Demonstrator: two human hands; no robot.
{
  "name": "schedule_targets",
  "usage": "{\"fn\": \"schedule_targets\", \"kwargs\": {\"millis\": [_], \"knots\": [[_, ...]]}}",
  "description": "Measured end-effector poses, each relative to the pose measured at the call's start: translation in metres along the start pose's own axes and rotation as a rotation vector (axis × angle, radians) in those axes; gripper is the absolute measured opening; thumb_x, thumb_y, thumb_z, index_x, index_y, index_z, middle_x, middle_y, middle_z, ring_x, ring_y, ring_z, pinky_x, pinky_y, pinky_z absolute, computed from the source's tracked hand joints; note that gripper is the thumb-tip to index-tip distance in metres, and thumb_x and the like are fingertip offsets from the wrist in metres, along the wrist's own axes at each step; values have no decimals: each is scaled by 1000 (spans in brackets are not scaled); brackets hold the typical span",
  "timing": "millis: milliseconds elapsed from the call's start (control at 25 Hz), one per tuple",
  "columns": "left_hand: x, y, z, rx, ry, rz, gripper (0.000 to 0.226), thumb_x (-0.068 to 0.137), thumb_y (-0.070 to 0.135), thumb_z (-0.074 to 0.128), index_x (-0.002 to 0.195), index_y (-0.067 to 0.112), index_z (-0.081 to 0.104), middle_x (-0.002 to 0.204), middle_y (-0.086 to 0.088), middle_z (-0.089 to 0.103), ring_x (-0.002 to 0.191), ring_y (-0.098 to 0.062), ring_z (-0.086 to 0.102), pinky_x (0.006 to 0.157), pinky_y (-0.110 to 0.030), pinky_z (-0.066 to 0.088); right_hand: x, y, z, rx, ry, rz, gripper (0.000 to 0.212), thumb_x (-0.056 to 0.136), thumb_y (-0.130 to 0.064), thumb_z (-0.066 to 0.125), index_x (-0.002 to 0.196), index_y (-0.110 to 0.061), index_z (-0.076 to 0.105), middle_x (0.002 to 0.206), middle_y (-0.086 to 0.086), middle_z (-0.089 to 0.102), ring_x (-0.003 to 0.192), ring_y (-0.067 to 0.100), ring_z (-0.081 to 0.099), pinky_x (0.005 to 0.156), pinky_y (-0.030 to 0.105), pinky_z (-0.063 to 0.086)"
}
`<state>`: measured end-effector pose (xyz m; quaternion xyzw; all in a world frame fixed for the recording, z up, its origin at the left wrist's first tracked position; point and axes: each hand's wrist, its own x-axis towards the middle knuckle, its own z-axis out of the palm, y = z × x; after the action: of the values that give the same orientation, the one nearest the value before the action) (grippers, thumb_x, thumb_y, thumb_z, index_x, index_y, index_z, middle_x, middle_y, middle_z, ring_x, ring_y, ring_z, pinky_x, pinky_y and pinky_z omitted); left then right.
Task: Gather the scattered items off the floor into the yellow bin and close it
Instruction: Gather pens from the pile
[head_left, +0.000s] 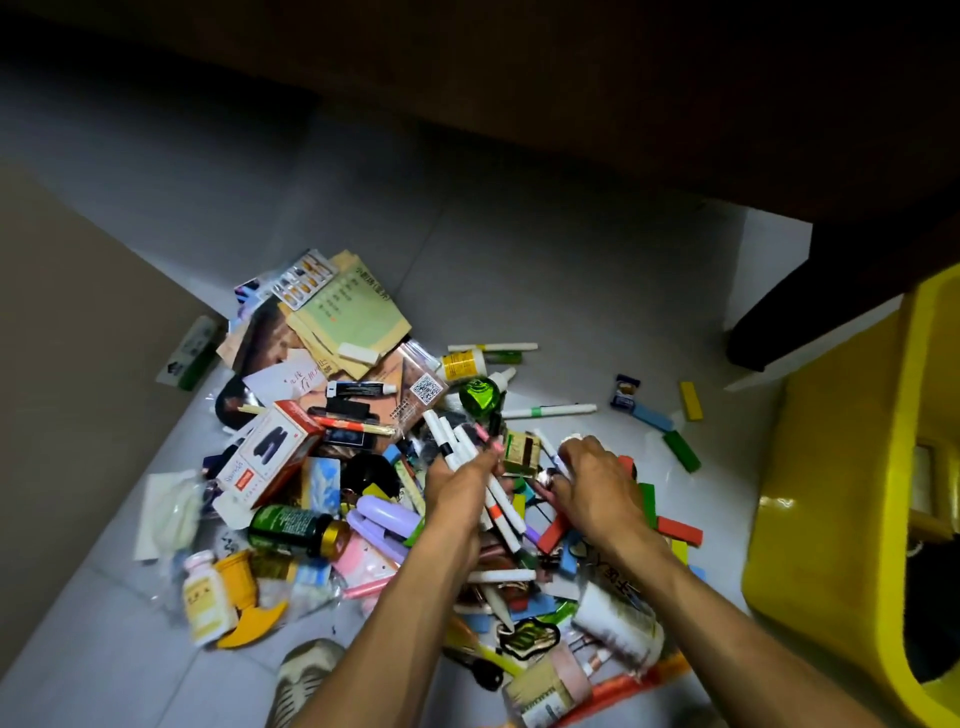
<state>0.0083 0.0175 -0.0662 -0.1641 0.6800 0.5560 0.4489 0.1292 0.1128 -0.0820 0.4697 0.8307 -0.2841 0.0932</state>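
A heap of scattered items (395, 483) lies on the grey tiled floor (519, 260), to the left of the yellow bin (831, 545), which stands at the right edge of view with its dark opening facing the heap. Left hand (460, 483): fingers curled round a bundle of white markers (470, 467), gripping it at mid-length. The bundle's long axis runs diagonally, upper ends pointing up and left, away from the bin, lower ends pointing down and right, toward it. Right hand (592, 480): held over the heap on the side nearer the bin, fingers bent round a small whitish object; the grip is blurred and the object cannot be identified. Loose coloured blocks (680, 451) lie between heap and bin. A green bottle (296, 527) lies on its side on the heap's far side from the bin, cap end toward the bin.
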Motion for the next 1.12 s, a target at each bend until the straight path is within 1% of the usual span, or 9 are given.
{"fn": "schedule_targets", "kwargs": {"millis": [120,320,520,640,720,800,920,1000,1120], "knots": [[7,-3,-12,131,89,33,24,83,13,73,102,10,60,65,-5,67,46,-13,60,45,-24,47,10,0,6,-219,6,-42,17,92,-20,53,106,-12,59,110,9,59,99,29,54,79,39,46],[16,0,-3,256,78,133,14,85,13,73,93,15,62,65,-2,70,40,-8,58,40,-21,45,12,-3,5,-326,18,-80,18,90,-22,47,102,-10,54,99,10,60,90,28,54,72,38,44],[18,2,1,258,23,113,12,85,18,74,86,17,62,58,4,67,38,-6,51,37,-19,40,7,0,-2,-49,63,-77,10,99,-27,39,104,-18,42,75,5,56,67,28,51,58,37,37],[14,-4,-1,283,-21,95,12,86,23,73,88,16,64,60,3,67,41,-7,52,40,-20,41,7,-6,2,216,-29,-116,17,102,-24,38,119,-21,42,95,5,62,75,24,57,65,39,47],[13,-3,-2,247,-35,78,13,86,22,73,90,14,64,61,1,67,43,-8,53,40,-21,42,17,-8,2,307,5,-119,30,101,-15,40,131,-19,42,114,6,55,86,22,58,75,40,50],[14,3,-3,188,-39,53,14,86,19,74,91,11,64,61,-1,66,45,-10,54,41,-22,44,35,-7,0,179,82,-146,34,96,-6,45,129,-12,46,120,9,47,98,24,54,84,41,51],[16,15,-6,123,-69,39,16,86,17,73,96,6,66,59,-2,63,45,-11,54,42,-22,45,59,-8,-5,-140,117,-149,29,91,-5,52,119,-11,51,116,10,47,98,25,50,75,34,47],[17,23,-9,66,-98,26,13,86,16,73,92,7,65,55,-1,60,43,-12,51,42,-23,45,69,-7,-8,-260,82,-156,21,91,-7,54,112,-12,51,109,9,52,91,24,50,68,30,39],[24,35,-16,-18,-65,1,10,86,13,71,89,7,63,52,-2,57,41,-13,48,40,-23,42,90,-17,-26,-169,77,-166,8,96,-22,50,102,-18,45,84,4,52,69,18,49,58,32,41]]}}
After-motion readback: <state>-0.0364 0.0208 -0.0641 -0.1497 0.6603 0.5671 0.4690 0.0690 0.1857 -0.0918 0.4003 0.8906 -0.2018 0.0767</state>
